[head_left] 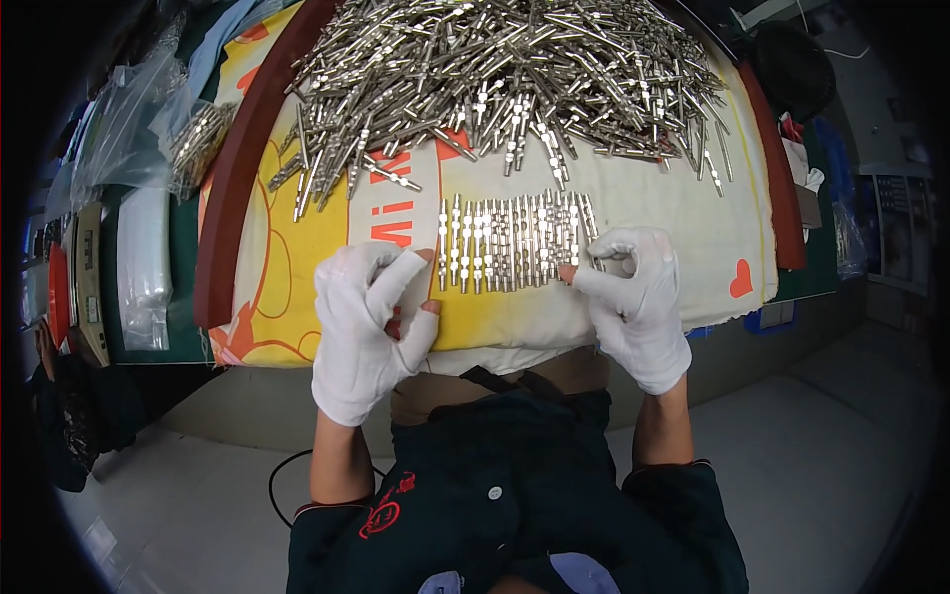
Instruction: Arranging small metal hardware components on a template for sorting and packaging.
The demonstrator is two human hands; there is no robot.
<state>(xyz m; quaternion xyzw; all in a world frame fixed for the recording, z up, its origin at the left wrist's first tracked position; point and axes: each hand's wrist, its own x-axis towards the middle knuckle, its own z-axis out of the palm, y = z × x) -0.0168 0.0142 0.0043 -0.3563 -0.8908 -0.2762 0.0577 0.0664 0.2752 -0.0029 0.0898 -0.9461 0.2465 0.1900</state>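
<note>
Likely light, stiff, slick metal rods (pixel 544 243); best pinched mid-shaft. Spread apart at left grip (pixel 358 322); closure unclear at right grip (pixel 641 307).

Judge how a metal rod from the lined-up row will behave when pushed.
A lined-up rod is likely stiff: it looks straight and metallic. Its slim, rounded shape suggests it may roll, though the cloth beneath might slow it. The shiny surface could be slippery.

Single head-worn fisheye — looks down past torso (pixel 554 475); hands (pixel 351 332) near; cloth (pixel 683 243) beyond
</note>
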